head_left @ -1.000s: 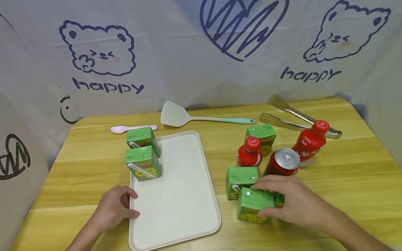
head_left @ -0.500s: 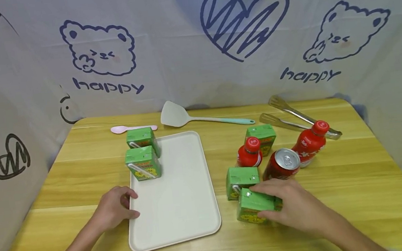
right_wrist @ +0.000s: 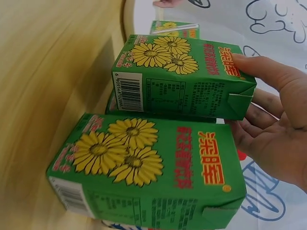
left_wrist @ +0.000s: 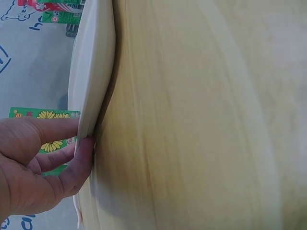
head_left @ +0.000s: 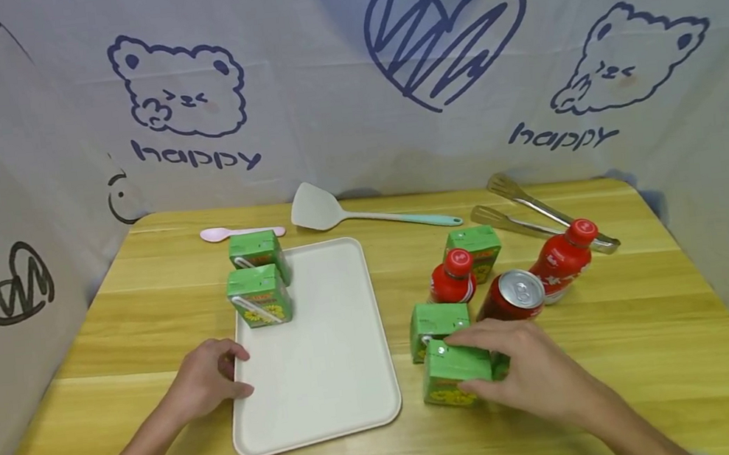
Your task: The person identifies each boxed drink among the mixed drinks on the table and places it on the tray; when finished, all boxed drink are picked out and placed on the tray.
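In the head view my left hand (head_left: 205, 378) pinches the left rim of a white tray (head_left: 317, 381). The left wrist view shows thumb and fingers of that hand at the tray's rim (left_wrist: 93, 72). My right hand (head_left: 532, 365) grips a green drink carton (head_left: 456, 373) with yellow flowers, standing right of the tray. Up close, the right wrist view has the thumb on this carton's (right_wrist: 182, 76) front, and another green carton (right_wrist: 158, 167) beside it, mostly hidden by my hand in the head view. A further carton (head_left: 438, 323) stands just behind the gripped one.
Two green cartons (head_left: 260, 298) stand at the tray's upper left. Near my right hand are a red can (head_left: 512, 297), two red bottles (head_left: 453, 281) (head_left: 561, 259) and one more carton (head_left: 480, 245). A pink spoon (head_left: 225, 234), spatula (head_left: 323, 209) and metal tongs (head_left: 536, 209) lie at the back.
The gripped carton has shifted slightly left with my right hand, away from the carton beside it. My left hand and the tray stay put.
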Demonstrator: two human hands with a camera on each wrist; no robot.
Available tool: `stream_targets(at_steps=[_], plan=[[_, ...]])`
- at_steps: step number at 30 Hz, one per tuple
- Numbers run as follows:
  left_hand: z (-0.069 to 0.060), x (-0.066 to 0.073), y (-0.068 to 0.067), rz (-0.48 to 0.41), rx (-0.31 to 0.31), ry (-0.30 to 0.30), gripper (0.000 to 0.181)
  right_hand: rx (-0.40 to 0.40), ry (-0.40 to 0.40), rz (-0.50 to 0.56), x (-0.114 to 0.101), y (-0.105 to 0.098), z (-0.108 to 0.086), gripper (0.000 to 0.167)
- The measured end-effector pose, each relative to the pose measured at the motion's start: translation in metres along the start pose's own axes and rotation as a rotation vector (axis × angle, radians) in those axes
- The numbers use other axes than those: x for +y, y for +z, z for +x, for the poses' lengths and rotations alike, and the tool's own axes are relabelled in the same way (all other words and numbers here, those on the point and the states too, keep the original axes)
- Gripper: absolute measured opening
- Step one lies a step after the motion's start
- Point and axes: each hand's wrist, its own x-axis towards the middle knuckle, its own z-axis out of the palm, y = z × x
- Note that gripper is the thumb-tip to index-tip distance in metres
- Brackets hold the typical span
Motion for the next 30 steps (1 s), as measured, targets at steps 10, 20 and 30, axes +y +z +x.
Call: stream_targets(at_steps=[10, 20, 30], plan=[[0.000, 0.000, 0.001, -0.006, -0.005, -0.011, 0.042, 0.073, -0.037, 0.044, -0.009, 0.004, 0.009, 0.046], [-0.002, -0.002, 0.000, 0.003, -0.001, -0.009, 0.042, 0.067, -0.098, 0.189, -0.028, 0.010, 0.029, 0.044], [-0.005, -0.001, 0.001, -0.014, -0.005, -0.013, 0.044, 0.001, -0.140, 0.224, -0.053, 0.026, 0.055, 0.043]])
